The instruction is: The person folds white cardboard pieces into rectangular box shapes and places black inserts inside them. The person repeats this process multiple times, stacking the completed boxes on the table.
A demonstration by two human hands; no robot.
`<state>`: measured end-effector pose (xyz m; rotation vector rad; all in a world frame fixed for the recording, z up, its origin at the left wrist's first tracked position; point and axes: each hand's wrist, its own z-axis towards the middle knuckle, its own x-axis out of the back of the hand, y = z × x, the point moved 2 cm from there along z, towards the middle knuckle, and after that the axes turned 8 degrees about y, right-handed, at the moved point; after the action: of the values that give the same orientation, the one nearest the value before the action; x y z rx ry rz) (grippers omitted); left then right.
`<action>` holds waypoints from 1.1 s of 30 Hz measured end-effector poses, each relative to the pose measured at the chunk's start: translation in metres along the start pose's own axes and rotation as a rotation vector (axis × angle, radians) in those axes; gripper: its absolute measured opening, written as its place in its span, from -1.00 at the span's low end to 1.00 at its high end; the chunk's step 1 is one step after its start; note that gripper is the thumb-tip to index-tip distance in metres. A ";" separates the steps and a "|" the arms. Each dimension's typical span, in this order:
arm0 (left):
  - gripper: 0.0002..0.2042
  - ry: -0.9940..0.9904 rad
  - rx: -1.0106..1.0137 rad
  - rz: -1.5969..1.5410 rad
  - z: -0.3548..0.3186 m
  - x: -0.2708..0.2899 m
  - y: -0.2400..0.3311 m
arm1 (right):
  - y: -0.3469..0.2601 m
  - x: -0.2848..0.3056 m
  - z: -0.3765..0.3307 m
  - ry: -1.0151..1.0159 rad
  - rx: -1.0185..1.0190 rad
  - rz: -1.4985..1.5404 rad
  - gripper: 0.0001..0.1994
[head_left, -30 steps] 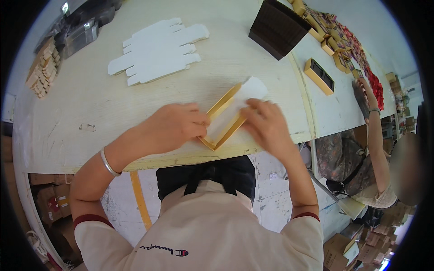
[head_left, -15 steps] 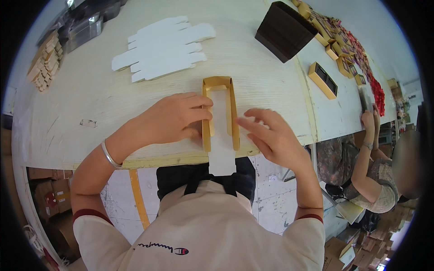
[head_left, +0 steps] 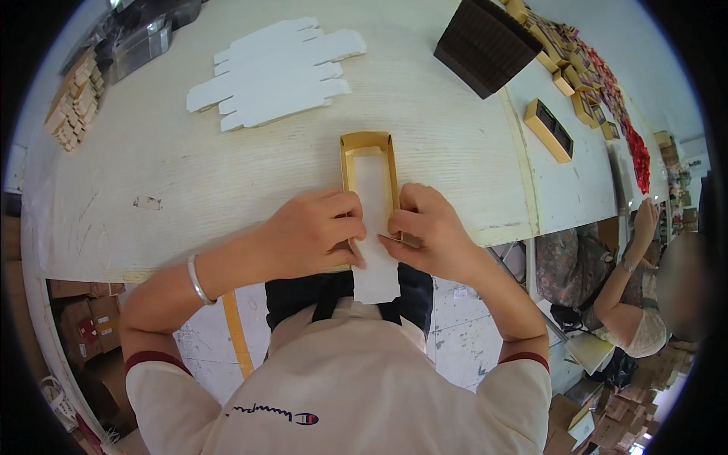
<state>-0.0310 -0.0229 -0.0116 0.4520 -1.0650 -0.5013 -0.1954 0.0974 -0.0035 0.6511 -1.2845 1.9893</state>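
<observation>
In front of me a narrow gold cardboard box (head_left: 368,139) with a white inside is partly folded up. Its far end and long walls stand, while a white end panel (head_left: 376,282) lies flat, sticking out past the table edge toward me. My left hand (head_left: 322,229) is closed on the box's left wall at the near end, fingers bent over it. On the opposite side, my right hand (head_left: 425,227) pinches the right wall near its small end flap. The fingers hide both near corners.
A stack of flat white box blanks (head_left: 277,76) lies far left. Beyond the right hand are a dark brown stack of trays (head_left: 485,47) and a gold box with a black insert (head_left: 550,130). Small gold boxes (head_left: 584,106) line the right edge, where a co-worker's hand (head_left: 646,220) reaches in.
Both hands have come nearer to me along the box. My right hand, apart from the box before, now grips its right wall; the left has moved to the near end.
</observation>
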 end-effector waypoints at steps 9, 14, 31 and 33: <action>-0.86 0.099 0.246 0.014 0.013 -0.010 0.008 | -0.012 -0.001 -0.003 -0.014 -0.424 0.380 -0.69; -0.91 -0.045 0.309 -0.082 0.005 0.002 0.015 | -0.031 0.003 -0.028 -0.031 0.096 -0.140 -0.55; -0.69 0.182 0.169 -0.337 -0.008 -0.013 0.010 | -0.024 -0.033 -0.035 0.469 -0.090 0.235 -0.66; -0.66 0.188 0.219 -0.383 -0.004 -0.011 0.011 | -0.026 -0.035 -0.035 0.432 0.013 -0.065 -0.68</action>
<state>-0.0295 -0.0072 -0.0149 0.8893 -0.8561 -0.6680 -0.1547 0.1275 -0.0270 0.2426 -0.9765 1.9486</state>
